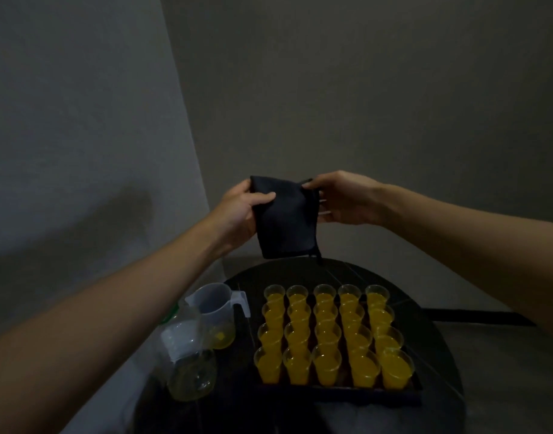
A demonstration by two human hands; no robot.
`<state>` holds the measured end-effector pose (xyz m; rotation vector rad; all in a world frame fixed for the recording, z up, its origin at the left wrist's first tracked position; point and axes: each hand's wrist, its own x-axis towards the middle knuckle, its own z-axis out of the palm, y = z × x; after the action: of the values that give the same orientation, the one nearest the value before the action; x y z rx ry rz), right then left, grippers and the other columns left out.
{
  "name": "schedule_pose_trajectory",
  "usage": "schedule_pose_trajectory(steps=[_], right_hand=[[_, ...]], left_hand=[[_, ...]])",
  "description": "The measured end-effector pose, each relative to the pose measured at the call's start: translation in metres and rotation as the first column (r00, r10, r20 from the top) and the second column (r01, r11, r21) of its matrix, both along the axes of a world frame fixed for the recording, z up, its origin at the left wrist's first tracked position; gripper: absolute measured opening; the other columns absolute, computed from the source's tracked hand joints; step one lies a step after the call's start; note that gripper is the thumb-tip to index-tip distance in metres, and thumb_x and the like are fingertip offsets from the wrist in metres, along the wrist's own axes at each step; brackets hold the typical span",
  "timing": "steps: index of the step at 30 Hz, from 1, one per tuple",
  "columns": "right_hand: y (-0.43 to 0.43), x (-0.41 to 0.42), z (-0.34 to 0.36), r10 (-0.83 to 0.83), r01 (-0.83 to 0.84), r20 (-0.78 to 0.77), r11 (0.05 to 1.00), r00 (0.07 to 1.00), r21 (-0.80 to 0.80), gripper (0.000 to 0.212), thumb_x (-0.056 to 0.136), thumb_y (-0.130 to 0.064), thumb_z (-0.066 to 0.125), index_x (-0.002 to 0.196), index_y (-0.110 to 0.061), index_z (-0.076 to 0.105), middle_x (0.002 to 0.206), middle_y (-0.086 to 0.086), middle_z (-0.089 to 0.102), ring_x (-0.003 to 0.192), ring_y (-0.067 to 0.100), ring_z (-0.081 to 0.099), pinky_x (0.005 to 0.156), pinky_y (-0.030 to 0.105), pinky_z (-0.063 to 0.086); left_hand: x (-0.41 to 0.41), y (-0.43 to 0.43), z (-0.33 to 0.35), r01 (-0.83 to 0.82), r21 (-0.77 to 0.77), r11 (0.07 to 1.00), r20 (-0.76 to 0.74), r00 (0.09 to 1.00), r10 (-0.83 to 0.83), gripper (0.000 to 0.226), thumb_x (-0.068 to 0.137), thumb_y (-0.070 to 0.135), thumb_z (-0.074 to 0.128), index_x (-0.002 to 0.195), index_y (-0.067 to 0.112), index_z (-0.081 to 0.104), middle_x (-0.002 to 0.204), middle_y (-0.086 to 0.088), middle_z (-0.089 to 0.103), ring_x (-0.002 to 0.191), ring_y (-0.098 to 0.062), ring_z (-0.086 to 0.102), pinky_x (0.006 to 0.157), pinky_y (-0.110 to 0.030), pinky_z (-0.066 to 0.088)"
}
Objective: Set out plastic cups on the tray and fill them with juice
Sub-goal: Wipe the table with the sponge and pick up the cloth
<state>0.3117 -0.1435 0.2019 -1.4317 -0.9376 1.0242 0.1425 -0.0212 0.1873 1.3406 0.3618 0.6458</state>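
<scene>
Cups [328, 336] sit in rows on the tray [338, 390] on the dark worktop [432, 308], each holding orange juice, so filling looks done. Head view: the left hand [237, 211] and right hand [344, 198] each pinch a top edge of a dark cloth [284, 220], held up beyond the far row. If it's for wiping, I'd keep the dangling corner off the rims.

Black cloth [283, 219]; orange juice in clear cups [328, 339]; dark tray [338, 392].
</scene>
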Motion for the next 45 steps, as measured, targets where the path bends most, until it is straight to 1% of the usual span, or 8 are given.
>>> schedule_pose_trajectory(steps=[7,13,16,22,33,38,42,45], right_hand=[[0.0,-0.004,-0.001,-0.105,0.071,0.238,0.986,0.966,0.149,0.011,0.094,-0.018,0.065,0.103,-0.013,0.071,0.102,0.004,0.071,0.1,0.02,0.066,0.088,0.033,0.053],[0.006,-0.018,-0.013,-0.133,0.052,0.404,0.977,0.905,0.206,0.013,0.1,-0.024,0.057,0.1,-0.018,0.069,0.101,-0.001,0.07,0.107,0.015,0.062,0.097,0.032,0.044],[0.014,-0.029,-0.022,-0.161,0.062,0.404,0.967,0.9,0.246,0.02,0.1,-0.025,0.056,0.109,-0.01,0.067,0.101,0.002,0.071,0.101,0.013,0.066,0.087,0.027,0.047],[0.027,-0.048,-0.036,-0.163,0.057,0.379,0.96,0.911,0.275,0.033,0.096,-0.03,0.063,0.107,0.001,0.066,0.107,0.016,0.07,0.105,0.026,0.065,0.097,0.04,0.049],[0.065,-0.125,-0.126,0.005,-0.012,0.312,1.0,0.95,0.019,0.031,0.1,-0.045,0.052,0.096,-0.014,0.05,0.083,0.002,0.057,0.074,0.016,0.057,0.062,0.029,0.05],[0.071,-0.164,-0.194,0.16,-0.13,0.112,0.963,0.981,-0.234,0.029,0.102,-0.036,0.054,0.105,-0.009,0.062,0.096,0.013,0.07,0.084,0.02,0.07,0.061,0.028,0.058],[0.076,-0.183,-0.25,0.157,-0.158,-0.029,0.932,0.987,-0.326,0.012,0.091,-0.009,0.064,0.088,-0.016,0.055,0.084,0.004,0.063,0.079,0.015,0.063,0.06,0.026,0.051],[0.083,-0.19,-0.294,0.129,-0.133,-0.036,0.917,0.991,-0.377,0.032,0.078,0.0,0.07,0.098,-0.017,0.052,0.097,0.011,0.065,0.091,0.023,0.065,0.068,0.035,0.052]], left_hand=[[-0.017,0.017,0.001,-0.29,0.248,0.924,-0.1,0.941,0.323,0.039,0.087,0.009,0.077,0.115,0.016,0.051,0.11,-0.008,0.062,0.104,-0.025,0.068,0.078,-0.033,0.058],[-0.036,0.024,-0.007,-0.253,0.664,0.704,-0.084,0.91,0.407,0.028,0.088,0.015,0.078,0.114,0.021,0.071,0.083,-0.002,0.066,0.081,-0.011,0.064,0.08,-0.027,0.054],[-0.047,0.025,-0.014,-0.244,0.724,0.646,-0.063,0.908,0.414,0.003,0.089,0.02,0.076,0.09,0.023,0.076,0.083,-0.006,0.072,0.075,-0.012,0.065,0.073,-0.03,0.052],[-0.075,0.035,-0.025,-0.244,0.79,0.562,-0.086,0.864,0.497,0.019,0.092,0.03,0.072,0.075,0.028,0.065,0.092,0.0,0.055,0.078,-0.01,0.054,0.072,-0.021,0.044],[-0.14,0.027,-0.114,-0.289,0.469,0.835,-0.304,0.834,0.46,0.032,0.11,0.036,0.037,0.084,0.02,0.047,0.078,-0.001,0.051,0.068,-0.011,0.052,0.055,-0.026,0.043],[-0.168,0.024,-0.184,-0.374,0.285,0.883,-0.42,0.779,0.465,0.031,0.11,0.036,0.037,0.089,0.017,0.05,0.084,-0.003,0.057,0.08,-0.015,0.059,0.066,-0.029,0.046],[-0.185,0.03,-0.242,-0.397,0.147,0.906,-0.551,0.728,0.408,0.042,0.106,0.051,0.038,0.118,0.013,0.054,0.119,-0.005,0.064,0.113,-0.021,0.062,0.102,-0.042,0.049],[-0.194,0.031,-0.278,-0.443,-0.113,0.889,-0.58,0.756,0.303,0.026,0.105,0.033,0.051,0.118,0.011,0.058,0.115,-0.009,0.069,0.108,-0.026,0.067,0.09,-0.042,0.053]])
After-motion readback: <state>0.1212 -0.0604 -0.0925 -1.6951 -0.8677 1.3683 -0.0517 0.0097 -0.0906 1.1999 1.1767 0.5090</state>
